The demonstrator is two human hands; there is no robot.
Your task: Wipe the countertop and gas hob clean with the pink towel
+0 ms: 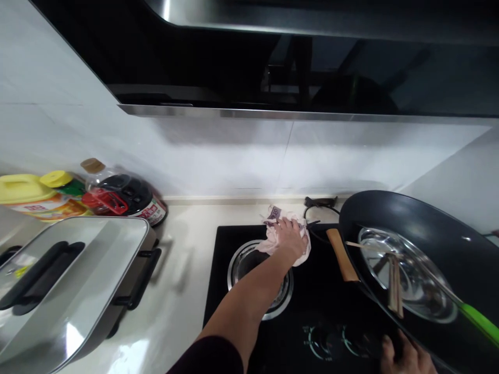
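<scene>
My left hand presses a crumpled pale pink cloth onto the back part of a black glass cooktop. The forearm crosses over a round burner with a silver ring. At the bottom right, my right hand is at the near rim of a large dark wok, fingers curled at its edge and partly cut off by the frame. Inside the wok lie a shiny metal bowl or strainer, wooden pieces and a utensil with a green handle. The wok has a wooden handle.
A lidded electric pan with black handles stands left on the white counter. Behind it are a dark sauce bottle and yellow jugs. A black cord lies by the wall. A range hood hangs overhead.
</scene>
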